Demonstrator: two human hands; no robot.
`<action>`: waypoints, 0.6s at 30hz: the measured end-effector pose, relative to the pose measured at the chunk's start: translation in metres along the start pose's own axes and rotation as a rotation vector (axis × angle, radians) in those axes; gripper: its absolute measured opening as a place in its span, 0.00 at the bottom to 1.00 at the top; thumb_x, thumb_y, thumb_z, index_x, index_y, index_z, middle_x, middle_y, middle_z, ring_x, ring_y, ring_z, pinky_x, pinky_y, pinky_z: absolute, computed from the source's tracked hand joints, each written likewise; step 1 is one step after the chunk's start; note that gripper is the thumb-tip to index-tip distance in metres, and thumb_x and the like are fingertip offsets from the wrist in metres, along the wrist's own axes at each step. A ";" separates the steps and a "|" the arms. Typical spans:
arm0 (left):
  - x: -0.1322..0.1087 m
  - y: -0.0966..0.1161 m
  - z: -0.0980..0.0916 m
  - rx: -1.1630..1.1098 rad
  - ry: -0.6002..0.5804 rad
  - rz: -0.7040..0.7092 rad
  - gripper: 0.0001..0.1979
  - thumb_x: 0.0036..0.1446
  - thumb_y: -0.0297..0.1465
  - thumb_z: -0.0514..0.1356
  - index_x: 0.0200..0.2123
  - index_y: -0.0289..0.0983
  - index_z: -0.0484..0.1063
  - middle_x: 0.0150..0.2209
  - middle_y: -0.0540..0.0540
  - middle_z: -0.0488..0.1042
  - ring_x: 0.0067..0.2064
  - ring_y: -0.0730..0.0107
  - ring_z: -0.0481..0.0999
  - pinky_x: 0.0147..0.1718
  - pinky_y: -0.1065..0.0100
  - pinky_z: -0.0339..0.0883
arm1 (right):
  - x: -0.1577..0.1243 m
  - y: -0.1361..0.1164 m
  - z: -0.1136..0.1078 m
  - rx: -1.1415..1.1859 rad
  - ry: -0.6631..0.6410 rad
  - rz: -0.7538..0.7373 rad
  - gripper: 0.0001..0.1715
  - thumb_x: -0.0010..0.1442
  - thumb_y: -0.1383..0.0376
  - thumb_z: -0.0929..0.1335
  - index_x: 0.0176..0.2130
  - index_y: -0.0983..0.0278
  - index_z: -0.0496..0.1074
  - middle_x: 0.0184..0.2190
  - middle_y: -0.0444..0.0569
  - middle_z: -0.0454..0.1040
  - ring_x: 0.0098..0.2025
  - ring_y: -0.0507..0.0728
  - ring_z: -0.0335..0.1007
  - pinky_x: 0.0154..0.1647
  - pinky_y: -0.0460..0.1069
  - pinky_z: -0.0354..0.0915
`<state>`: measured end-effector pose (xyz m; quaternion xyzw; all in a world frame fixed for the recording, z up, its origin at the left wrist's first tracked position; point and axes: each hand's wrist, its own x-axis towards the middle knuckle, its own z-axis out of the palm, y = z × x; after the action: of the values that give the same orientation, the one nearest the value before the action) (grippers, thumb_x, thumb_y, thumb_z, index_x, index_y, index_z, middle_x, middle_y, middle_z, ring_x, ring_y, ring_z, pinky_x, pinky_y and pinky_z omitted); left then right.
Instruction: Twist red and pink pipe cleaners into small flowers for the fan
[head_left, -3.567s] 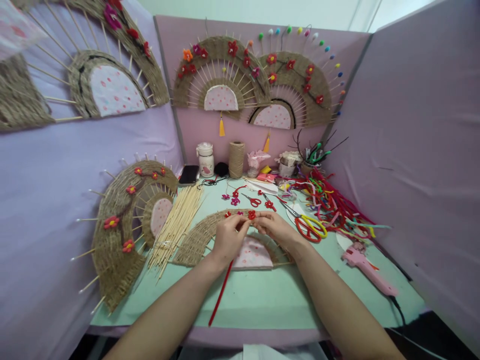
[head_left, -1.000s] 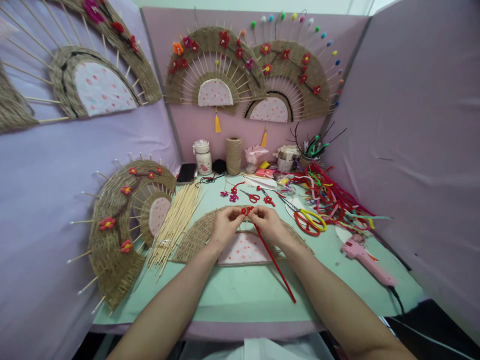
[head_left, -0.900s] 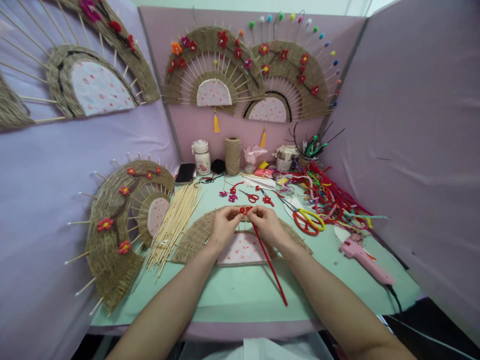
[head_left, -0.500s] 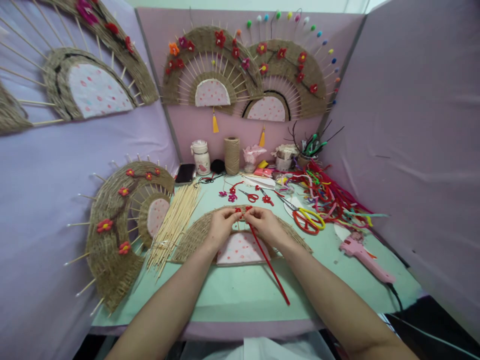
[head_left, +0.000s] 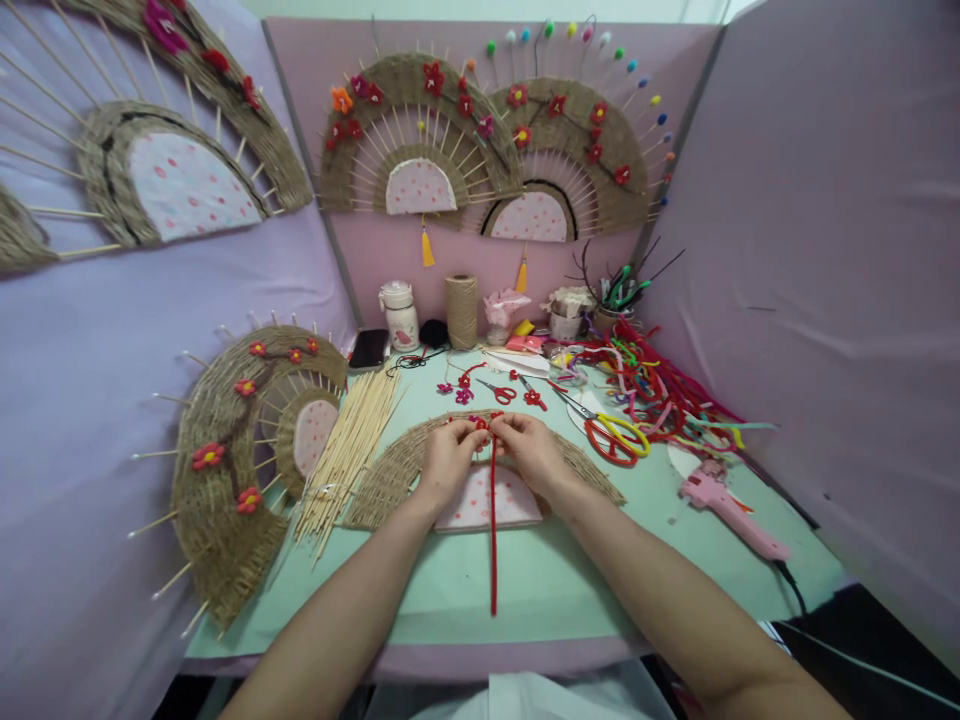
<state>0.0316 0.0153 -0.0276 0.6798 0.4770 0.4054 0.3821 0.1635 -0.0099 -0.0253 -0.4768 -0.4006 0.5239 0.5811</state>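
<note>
My left hand (head_left: 448,460) and my right hand (head_left: 530,450) meet over a woven jute fan (head_left: 390,478) that lies flat on the green table (head_left: 525,590). Both pinch the looped top end of a red pipe cleaner (head_left: 493,540). Its long straight tail hangs toward me, down over the fan's pink dotted fabric centre (head_left: 480,500). The fingers of both hands are curled tight around the small red loops.
A bundle of bamboo sticks (head_left: 352,445) lies left of the fan, beside a finished fan (head_left: 232,460) leaning on the left wall. Right of my hands lie red-and-yellow scissors (head_left: 611,435), a heap of coloured pipe cleaners (head_left: 660,395) and a pink glue gun (head_left: 724,515). A twine spool (head_left: 461,310) stands at the back.
The pipe cleaner's tail swung from the lower left to the lower right, and now points straight toward me. My hands stayed together over the fan, working the red loops.
</note>
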 end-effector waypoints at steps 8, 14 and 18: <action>0.002 0.000 -0.004 -0.278 -0.095 -0.078 0.13 0.47 0.39 0.61 0.28 0.34 0.74 0.25 0.48 0.71 0.27 0.73 0.67 0.28 0.71 0.59 | 0.007 -0.004 -0.012 0.015 -0.082 0.022 0.17 0.46 0.54 0.71 0.29 0.65 0.72 0.23 0.44 0.71 0.23 0.48 0.60 0.23 0.44 0.55; -0.001 0.006 -0.005 -0.483 -0.336 -0.204 0.16 0.44 0.41 0.64 0.31 0.33 0.74 0.23 0.51 0.67 0.23 0.79 0.60 0.23 0.74 0.53 | 0.010 -0.015 -0.030 -0.121 -0.332 0.008 0.18 0.48 0.56 0.71 0.37 0.65 0.75 0.33 0.48 0.76 0.29 0.50 0.66 0.31 0.45 0.60; -0.003 0.007 -0.004 -0.445 -0.346 -0.162 0.16 0.45 0.41 0.64 0.25 0.32 0.72 0.20 0.52 0.63 0.22 0.80 0.58 0.23 0.74 0.50 | 0.008 -0.015 -0.031 -0.114 -0.401 0.010 0.17 0.47 0.58 0.72 0.37 0.64 0.75 0.35 0.47 0.76 0.32 0.51 0.68 0.35 0.47 0.62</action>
<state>0.0294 0.0114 -0.0197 0.5981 0.3570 0.3460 0.6286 0.1976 -0.0063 -0.0175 -0.3969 -0.5348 0.5878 0.4593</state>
